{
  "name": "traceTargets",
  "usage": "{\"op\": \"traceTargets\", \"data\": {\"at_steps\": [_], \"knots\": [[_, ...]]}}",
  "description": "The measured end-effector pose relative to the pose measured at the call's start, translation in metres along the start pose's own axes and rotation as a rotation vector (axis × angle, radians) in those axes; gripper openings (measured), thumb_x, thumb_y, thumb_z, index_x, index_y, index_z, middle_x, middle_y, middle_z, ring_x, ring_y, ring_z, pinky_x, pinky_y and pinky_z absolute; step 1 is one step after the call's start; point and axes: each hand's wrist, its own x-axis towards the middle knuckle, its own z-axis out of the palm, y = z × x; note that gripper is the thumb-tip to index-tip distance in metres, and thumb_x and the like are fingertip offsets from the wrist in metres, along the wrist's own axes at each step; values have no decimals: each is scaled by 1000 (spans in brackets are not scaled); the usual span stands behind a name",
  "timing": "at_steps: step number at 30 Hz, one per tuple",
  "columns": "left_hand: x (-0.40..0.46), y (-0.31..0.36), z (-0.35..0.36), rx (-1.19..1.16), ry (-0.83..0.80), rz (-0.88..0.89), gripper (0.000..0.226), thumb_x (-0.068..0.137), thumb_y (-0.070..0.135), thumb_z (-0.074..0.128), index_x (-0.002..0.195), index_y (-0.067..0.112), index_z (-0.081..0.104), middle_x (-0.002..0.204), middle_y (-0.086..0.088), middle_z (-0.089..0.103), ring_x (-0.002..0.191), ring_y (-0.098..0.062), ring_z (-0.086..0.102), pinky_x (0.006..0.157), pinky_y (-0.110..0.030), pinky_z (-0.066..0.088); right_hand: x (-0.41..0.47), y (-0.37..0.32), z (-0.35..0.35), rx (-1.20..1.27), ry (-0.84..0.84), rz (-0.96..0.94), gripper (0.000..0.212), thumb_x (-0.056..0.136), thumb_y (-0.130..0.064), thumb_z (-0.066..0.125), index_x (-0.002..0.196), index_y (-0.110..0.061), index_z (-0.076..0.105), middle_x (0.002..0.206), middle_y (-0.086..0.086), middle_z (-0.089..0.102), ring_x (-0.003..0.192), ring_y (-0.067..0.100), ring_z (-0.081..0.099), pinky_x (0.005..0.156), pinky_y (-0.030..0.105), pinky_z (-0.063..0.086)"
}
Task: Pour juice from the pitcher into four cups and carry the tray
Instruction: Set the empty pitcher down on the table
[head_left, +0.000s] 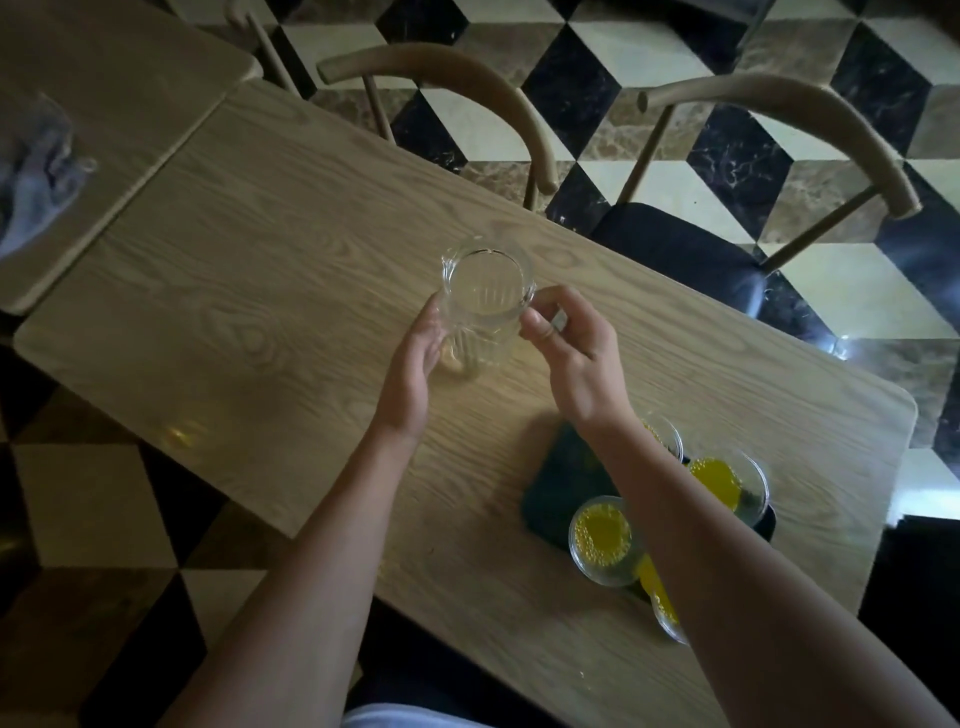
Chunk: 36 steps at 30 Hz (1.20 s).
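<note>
A clear glass pitcher (485, 299) stands upright on the wooden table (260, 291), and it looks empty. My left hand (415, 358) rests flat against its left side. My right hand (569, 353) pinches the handle on its right side. A dark green tray (558, 483) lies near the table's right end. On it stand clear plastic cups with yellow juice: one at the front (605, 540), one at the right (727, 483). My right forearm partly hides two more, one behind (665, 434) and one in front (665, 608).
Two wooden chairs (457, 88) (779, 114) stand along the far side of the table. A second table (104, 104) adjoins at the left, with a crumpled grey cloth (36, 176) on it. The floor is checkered tile.
</note>
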Motion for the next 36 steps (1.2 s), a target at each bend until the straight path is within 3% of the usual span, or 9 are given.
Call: {"op": "traceTargets", "data": {"at_steps": [6, 12, 18, 21, 25, 29, 32, 33, 36], "knots": [[3, -12, 0, -12, 14, 16, 39, 94, 39, 34, 125, 47, 57, 130, 25, 61, 131, 0, 50, 117, -34, 32, 7, 9, -3, -31, -47, -3, 9, 95, -27, 66, 92, -19, 65, 84, -7, 62, 81, 13, 58, 82, 51, 50], [3, -15, 3, -54, 44, 14, 36, 94, 35, 36, 116, 49, 61, 119, 30, 66, 124, 4, 53, 109, -25, 34, 8, 14, 0, -45, -48, -18, 13, 95, -29, 66, 92, -16, 65, 84, -7, 63, 80, 12, 57, 79, 46, 50], [6, -13, 3, -4, 16, 36, 54, 92, 40, 31, 146, 34, 39, 151, 7, 47, 137, -4, 44, 115, -25, 32, 18, 13, -12, -245, -79, -123, 9, 95, -27, 65, 90, -19, 64, 91, -5, 65, 83, 1, 55, 74, 14, 40], [12, -12, 2, 6, 31, 13, 51, 92, 44, 32, 142, 38, 39, 152, 4, 47, 137, -6, 44, 114, -26, 32, 22, 8, -19, -349, -126, -132, 14, 97, -26, 63, 94, -13, 66, 93, -6, 64, 83, -6, 53, 71, 6, 36], [21, -13, 0, 68, 66, -70, 50, 102, 49, 35, 145, 29, 47, 147, -1, 52, 125, -9, 53, 105, -30, 39, 24, -2, -29, -499, -193, -95, 25, 98, -38, 59, 103, -15, 67, 100, -4, 63, 85, 10, 57, 74, 20, 42], [21, -11, 2, 88, 195, -66, 51, 102, 42, 34, 150, 24, 37, 131, -2, 59, 107, -11, 60, 90, -30, 48, 14, -14, -52, -559, -231, 4, 52, 94, -43, 65, 137, -16, 55, 131, 6, 59, 114, 18, 60, 92, 29, 49], [-16, -27, 12, 206, 369, -49, 47, 96, 33, 42, 142, 21, 43, 111, -5, 65, 85, -16, 63, 77, -35, 54, -17, -12, -84, -483, -6, 66, 58, 93, -32, 70, 144, -16, 47, 139, 5, 52, 116, 14, 58, 93, 29, 52], [-37, -35, 20, 276, 322, -42, 44, 97, 33, 43, 140, 24, 42, 106, -4, 65, 82, -16, 62, 73, -38, 53, -35, -7, -99, -438, 109, 80, 55, 93, -27, 70, 143, -16, 49, 136, 4, 54, 112, 13, 60, 92, 29, 55], [-84, -60, 45, 447, 105, 5, 40, 102, 27, 46, 141, 27, 42, 99, 5, 60, 74, -4, 58, 60, -21, 46, -98, 12, -141, -337, 410, 165, 46, 94, -14, 68, 138, -15, 54, 125, 5, 61, 102, 11, 64, 81, 16, 54]]}}
